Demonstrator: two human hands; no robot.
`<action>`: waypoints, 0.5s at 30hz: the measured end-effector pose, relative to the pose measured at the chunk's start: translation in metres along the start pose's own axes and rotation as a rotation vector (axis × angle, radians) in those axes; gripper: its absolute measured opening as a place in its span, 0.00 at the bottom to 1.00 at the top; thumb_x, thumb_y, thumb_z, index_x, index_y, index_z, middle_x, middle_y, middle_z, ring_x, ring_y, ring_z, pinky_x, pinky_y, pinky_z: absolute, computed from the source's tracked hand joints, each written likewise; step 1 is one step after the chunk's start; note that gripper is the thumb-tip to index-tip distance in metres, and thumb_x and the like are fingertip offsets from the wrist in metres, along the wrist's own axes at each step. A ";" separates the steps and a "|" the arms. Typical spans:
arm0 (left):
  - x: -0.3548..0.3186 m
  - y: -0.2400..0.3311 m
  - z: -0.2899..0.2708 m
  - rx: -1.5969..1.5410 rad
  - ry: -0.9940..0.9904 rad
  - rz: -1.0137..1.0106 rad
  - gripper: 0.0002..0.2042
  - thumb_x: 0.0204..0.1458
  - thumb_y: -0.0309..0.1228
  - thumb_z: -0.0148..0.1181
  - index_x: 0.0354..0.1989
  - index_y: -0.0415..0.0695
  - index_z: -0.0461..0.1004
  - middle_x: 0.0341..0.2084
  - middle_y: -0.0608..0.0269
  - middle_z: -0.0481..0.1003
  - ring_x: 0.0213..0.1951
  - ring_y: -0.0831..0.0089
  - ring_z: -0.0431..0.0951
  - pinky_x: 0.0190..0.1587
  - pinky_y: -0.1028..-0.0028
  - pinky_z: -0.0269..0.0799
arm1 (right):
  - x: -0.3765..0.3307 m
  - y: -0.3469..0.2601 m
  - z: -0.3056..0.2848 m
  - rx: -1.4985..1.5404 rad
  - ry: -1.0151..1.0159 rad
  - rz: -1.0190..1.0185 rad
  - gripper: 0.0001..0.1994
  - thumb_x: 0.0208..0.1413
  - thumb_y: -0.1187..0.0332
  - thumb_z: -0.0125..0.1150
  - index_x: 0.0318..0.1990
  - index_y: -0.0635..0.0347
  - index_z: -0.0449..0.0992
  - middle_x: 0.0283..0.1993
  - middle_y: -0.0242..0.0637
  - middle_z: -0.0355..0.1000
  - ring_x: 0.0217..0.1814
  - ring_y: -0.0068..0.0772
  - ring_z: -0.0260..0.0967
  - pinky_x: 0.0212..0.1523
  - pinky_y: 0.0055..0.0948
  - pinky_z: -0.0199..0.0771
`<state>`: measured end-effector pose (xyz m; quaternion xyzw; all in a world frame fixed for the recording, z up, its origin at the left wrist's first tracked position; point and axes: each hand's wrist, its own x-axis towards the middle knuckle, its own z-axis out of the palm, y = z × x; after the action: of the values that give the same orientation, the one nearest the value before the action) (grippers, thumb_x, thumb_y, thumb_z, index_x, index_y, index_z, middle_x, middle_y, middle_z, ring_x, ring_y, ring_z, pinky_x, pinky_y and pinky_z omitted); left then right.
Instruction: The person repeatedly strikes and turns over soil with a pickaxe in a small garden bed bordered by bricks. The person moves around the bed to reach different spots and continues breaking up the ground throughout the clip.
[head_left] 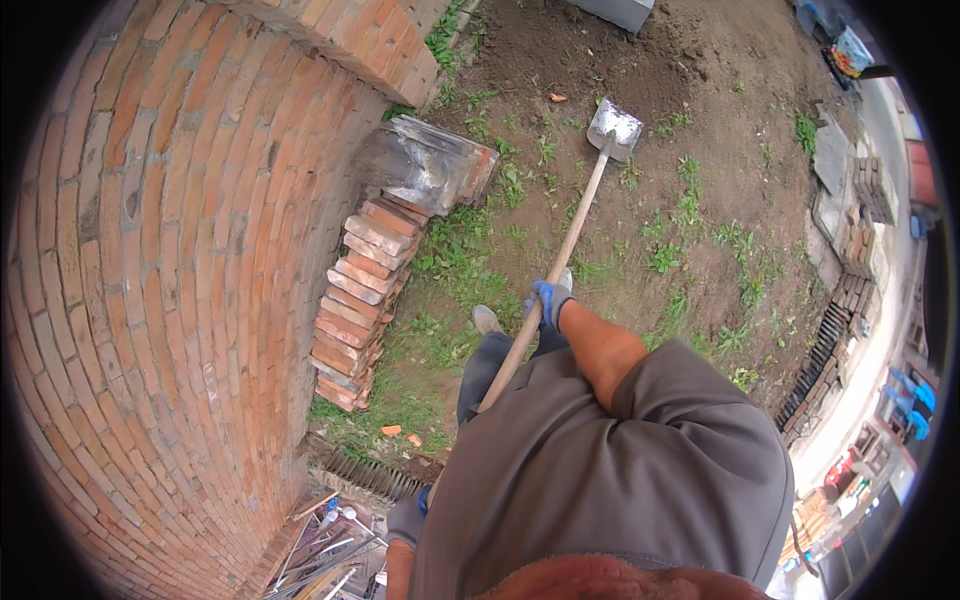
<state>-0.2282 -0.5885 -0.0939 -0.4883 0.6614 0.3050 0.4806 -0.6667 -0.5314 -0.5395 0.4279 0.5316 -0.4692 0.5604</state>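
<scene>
A long-handled shovel (573, 228) slants down and away in front of me, its wide metal blade resting on the soil. My right hand (548, 303), in a blue and grey work glove, is wrapped around the middle of the wooden handle. At the lower left, my left hand (406, 522), also gloved, is closed at the handle's upper end beside my waist. My grey shirt hides part of that grip and a stretch of the handle. Dirt clings to the blade, and patches of weeds grow around it.
A brick wall (200, 240) rises on the left. Beside it stand stacked bricks (358, 290) and a grey-smeared block (425, 165). More stacked pavers (838, 325) line the right edge. A grey box-like object (615, 10) is at the top. Scrap pieces (325, 555) lie at lower left.
</scene>
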 end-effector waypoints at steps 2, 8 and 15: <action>0.002 0.000 0.002 0.012 0.015 0.002 0.23 0.53 0.53 0.63 0.54 0.57 0.77 0.38 0.46 0.83 0.44 0.42 0.83 0.45 0.50 0.78 | -0.002 0.003 -0.005 -0.045 0.022 -0.005 0.16 0.61 0.65 0.61 0.53 0.58 0.68 0.40 0.43 0.73 0.40 0.52 0.79 0.37 0.56 0.83; 0.024 -0.015 -0.033 0.101 0.082 0.121 0.20 0.54 0.53 0.62 0.53 0.62 0.77 0.36 0.48 0.84 0.41 0.43 0.84 0.42 0.50 0.78 | -0.015 0.000 -0.014 0.031 -0.060 -0.166 0.15 0.60 0.68 0.60 0.51 0.61 0.67 0.36 0.46 0.72 0.36 0.52 0.77 0.36 0.59 0.82; 0.080 -0.080 -0.099 0.225 0.395 0.330 0.16 0.57 0.46 0.61 0.50 0.55 0.78 0.35 0.48 0.83 0.40 0.43 0.84 0.40 0.51 0.78 | -0.090 -0.011 0.009 0.337 -0.056 -0.333 0.13 0.63 0.65 0.62 0.50 0.59 0.70 0.40 0.44 0.73 0.39 0.53 0.77 0.42 0.60 0.83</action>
<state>-0.1917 -0.7303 -0.1282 -0.3676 0.8425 0.2028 0.3374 -0.6754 -0.5360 -0.4494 0.4087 0.4934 -0.6489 0.4104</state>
